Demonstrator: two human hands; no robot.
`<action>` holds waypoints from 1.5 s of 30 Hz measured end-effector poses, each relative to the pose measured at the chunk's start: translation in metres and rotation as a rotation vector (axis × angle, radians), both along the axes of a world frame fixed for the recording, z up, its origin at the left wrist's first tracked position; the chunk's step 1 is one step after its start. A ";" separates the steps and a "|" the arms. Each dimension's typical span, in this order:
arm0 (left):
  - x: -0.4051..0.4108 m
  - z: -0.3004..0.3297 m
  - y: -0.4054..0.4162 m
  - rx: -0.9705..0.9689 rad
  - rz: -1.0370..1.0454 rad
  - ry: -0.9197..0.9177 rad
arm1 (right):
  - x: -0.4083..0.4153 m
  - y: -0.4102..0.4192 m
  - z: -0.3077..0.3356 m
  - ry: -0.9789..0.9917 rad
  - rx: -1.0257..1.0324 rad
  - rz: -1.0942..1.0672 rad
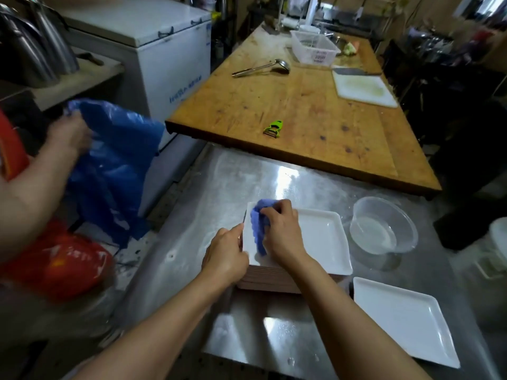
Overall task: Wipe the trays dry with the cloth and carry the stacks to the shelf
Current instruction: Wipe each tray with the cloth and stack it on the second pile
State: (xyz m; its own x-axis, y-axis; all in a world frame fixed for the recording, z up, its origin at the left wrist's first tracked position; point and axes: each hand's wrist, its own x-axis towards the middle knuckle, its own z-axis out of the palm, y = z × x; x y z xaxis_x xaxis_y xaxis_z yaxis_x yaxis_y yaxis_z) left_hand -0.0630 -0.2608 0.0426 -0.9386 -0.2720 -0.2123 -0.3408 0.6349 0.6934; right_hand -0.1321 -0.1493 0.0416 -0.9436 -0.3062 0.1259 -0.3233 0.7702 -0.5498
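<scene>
Landmark: stack of white trays on the steel counter.

- Cloth, blue, bunched: lies on the top tray of the stack, at its left part.
- Right hand: fingers curled over the cloth, pressing it onto the top tray.
- Left hand: at the stack's left edge, fingers closed on the rim, steadying it. The two hands are close together but not touching.
- Single tray: flat on the counter, near and to the right of the stack, apart from it.
- Clear plastic bowl: just right of the stack.
- Wooden table: beyond the stack; green peeler on it.
- Another person's hand, far left of the stack, holds a blue bag.

Progress, as judged: wiping under way on the top tray. Whether the trays beneath or the single tray are already dry, cannot tell. No shelf identified; carrying appears not yet begun.
</scene>
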 end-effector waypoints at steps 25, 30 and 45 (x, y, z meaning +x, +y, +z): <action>0.001 -0.001 0.009 -0.011 0.101 0.056 | 0.054 0.057 0.015 -0.030 0.376 0.204; 0.000 0.001 0.010 -0.091 0.084 0.068 | 0.047 0.103 0.021 -0.040 0.483 0.002; -0.002 -0.006 0.008 -0.087 0.084 0.131 | 0.013 0.028 -0.009 0.023 0.255 0.113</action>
